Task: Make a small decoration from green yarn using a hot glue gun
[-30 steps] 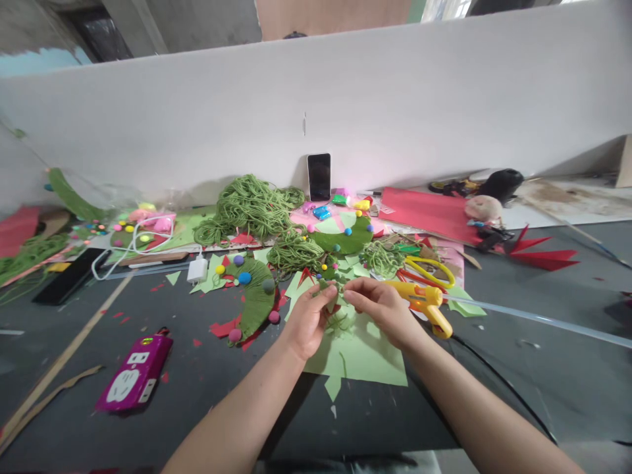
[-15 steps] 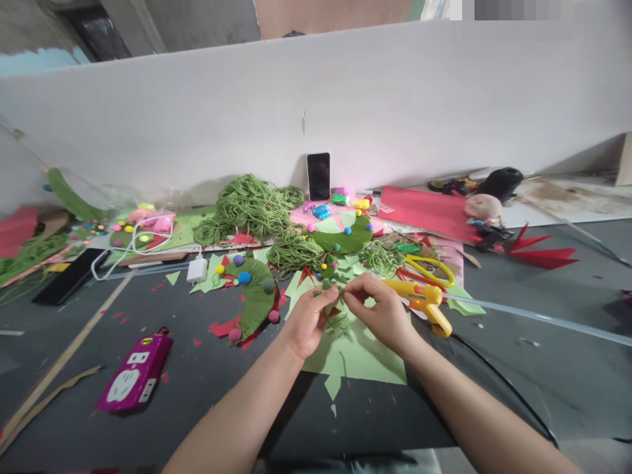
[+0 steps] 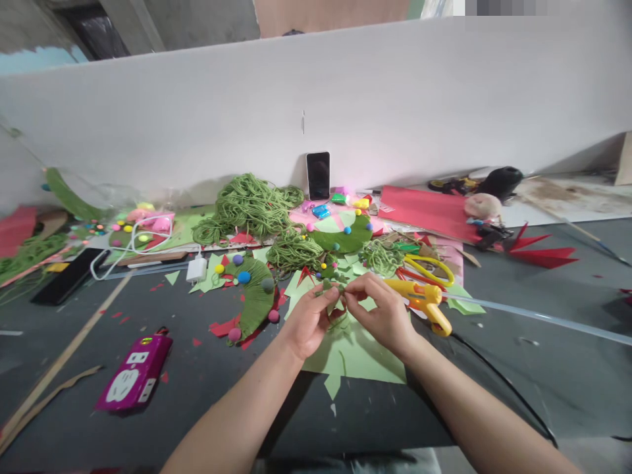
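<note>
Over a sheet of light green paper (image 3: 375,362), both my hands meet at a small green craft piece (image 3: 326,286), mostly covered by the fingers. My left hand (image 3: 313,316) is closed, its thumb pressing on the piece. My right hand (image 3: 378,306) pinches at the piece's right edge with thumb and forefinger. Left of them lies a crescent wrapped in green yarn (image 3: 257,299) with coloured pompoms on it. A yellow glue gun (image 3: 422,299) with a clear glue stick rests just right of my right hand, beside yellow-handled scissors (image 3: 434,270).
Behind the hands are a heap of green yarn (image 3: 251,207), another pompom crescent (image 3: 345,240) and a phone (image 3: 318,176) leaning on the white partition (image 3: 197,118). A purple pack (image 3: 135,372) and a dark phone (image 3: 66,276) lie left. Red card (image 3: 424,214) is at back right.
My fingers have shifted very slightly around the small green piece, which both hands still grip. Everything else on the table stays put.
</note>
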Available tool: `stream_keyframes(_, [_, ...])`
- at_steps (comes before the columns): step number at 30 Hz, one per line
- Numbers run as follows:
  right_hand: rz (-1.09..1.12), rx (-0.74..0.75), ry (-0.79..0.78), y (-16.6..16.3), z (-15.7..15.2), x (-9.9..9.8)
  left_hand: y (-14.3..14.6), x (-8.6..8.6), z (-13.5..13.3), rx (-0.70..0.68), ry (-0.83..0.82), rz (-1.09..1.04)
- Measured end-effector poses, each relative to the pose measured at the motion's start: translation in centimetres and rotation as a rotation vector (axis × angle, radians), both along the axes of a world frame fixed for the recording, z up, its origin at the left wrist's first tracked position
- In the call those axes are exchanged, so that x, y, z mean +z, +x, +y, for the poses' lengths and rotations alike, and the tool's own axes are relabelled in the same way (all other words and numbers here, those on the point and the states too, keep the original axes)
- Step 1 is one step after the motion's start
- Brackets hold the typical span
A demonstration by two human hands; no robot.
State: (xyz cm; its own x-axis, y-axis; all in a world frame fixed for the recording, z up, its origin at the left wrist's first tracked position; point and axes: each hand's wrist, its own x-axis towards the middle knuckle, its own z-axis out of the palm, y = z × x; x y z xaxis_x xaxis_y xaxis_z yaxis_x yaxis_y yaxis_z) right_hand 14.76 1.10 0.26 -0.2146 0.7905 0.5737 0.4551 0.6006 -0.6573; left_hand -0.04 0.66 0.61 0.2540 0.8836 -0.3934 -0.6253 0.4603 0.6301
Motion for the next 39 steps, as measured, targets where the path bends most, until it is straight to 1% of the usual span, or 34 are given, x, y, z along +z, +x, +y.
stream_keyframes(5, [-0.055,-0.008,0.067,-0.1,0.0,0.1,0.0,-0.2,0.1,-0.008,0.009,0.007])
stream_keyframes(9, [-0.141,-0.026,0.12,0.1,-0.1,0.1,0.0,-0.4,0.1,-0.009,0.061,0.083])
stream_keyframes(14, [-0.171,-0.02,0.06,0.1,-0.3,0.3,0.1,-0.2,0.0,0.069,0.166,0.202])
stream_keyframes(18, [-0.056,0.021,-0.04,-0.2,-0.4,0.6,0.2,0.0,0.0,0.1,0.178,0.238])
stream_keyframes(21, [0.056,0.066,-0.135,-0.3,-0.5,0.9,0.2,0.1,0.0,0.109,0.128,0.156])
stream_keyframes(25, [0.202,0.14,-0.339,-0.2,-0.5,1.1,0.1,0.2,0.0,0.1,0.045,0.008])
stream_keyframes(30, [0.4,0.174,-0.599,0.1,-0.3,1.3,-0.1,0.2,0.0,0.041,0.036,-0.09])
stream_keyframes(33, [0.457,0.181,-0.705,0.2,-0.2,1.4,-0.1,0.0,0.1,0.024,0.037,-0.077])
stream_keyframes(39, [0.521,0.234,-0.834,0.0,0.0,1.1,0.0,-0.1,-0.1,-0.004,0.089,0.051])
